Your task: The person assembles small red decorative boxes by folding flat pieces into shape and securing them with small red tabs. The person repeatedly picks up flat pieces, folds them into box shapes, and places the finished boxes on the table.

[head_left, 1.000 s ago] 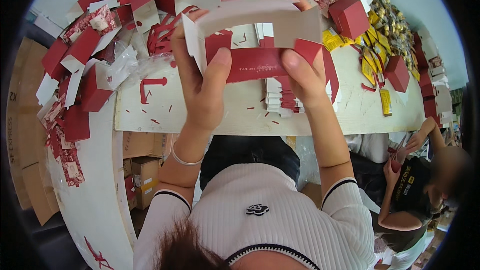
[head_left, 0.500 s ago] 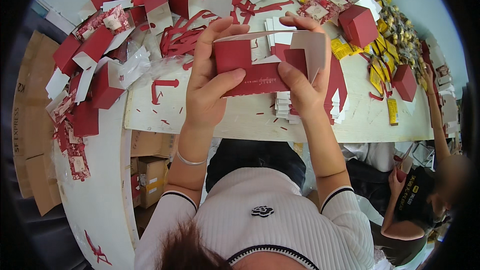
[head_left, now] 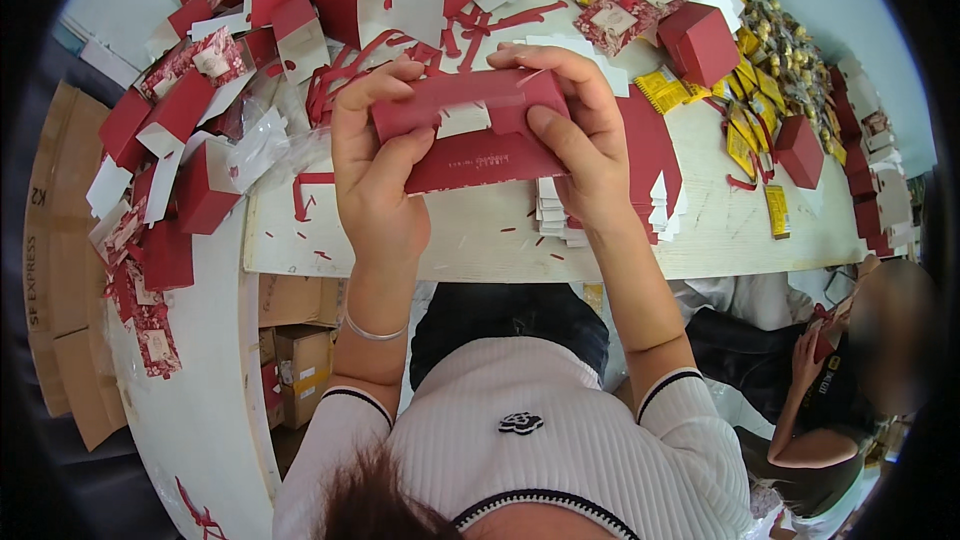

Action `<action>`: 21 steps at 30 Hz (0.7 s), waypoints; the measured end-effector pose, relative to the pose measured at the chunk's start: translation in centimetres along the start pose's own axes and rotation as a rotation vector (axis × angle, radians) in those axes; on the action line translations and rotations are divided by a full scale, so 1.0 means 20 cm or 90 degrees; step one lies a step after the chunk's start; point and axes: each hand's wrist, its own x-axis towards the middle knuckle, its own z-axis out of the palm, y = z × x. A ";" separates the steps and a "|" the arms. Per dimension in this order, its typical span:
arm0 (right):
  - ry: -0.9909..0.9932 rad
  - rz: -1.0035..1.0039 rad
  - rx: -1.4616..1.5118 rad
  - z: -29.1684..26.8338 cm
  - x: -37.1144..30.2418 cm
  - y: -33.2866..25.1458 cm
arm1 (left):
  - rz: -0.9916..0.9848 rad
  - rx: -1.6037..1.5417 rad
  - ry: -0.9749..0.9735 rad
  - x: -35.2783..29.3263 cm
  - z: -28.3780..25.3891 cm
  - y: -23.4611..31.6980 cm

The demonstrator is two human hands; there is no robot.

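Note:
Between my two hands, above the table, is a red cardboard gift box (head_left: 470, 155), partly folded, with a white gap showing between its flaps. My left hand (head_left: 385, 160) grips its left end, thumb on the near face and fingers behind. At the right end my right hand (head_left: 590, 130) holds it the same way, its thumb pressing a flap. Under and beside my right hand lies a stack of flat red and white box blanks (head_left: 655, 165). Part of that stack is hidden by my hand and the box.
Folded red boxes (head_left: 210, 185) crowd the left side and the back. Red ribbons (head_left: 320, 90) lie behind my left hand. Yellow packets (head_left: 778, 212) and small wrapped pieces (head_left: 795, 65) cover the right side. A co-worker (head_left: 830, 390) sits at the right with a red box.
A top flap that stood up showing white has been folded down, so the box shows mostly red. Both hands moved slightly left. The co-worker's outstretched arm came back from the table.

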 end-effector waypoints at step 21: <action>-0.058 -0.128 -0.296 0.01 0.01 -0.11 | 0.270 0.307 -0.167 0.04 -0.03 -0.01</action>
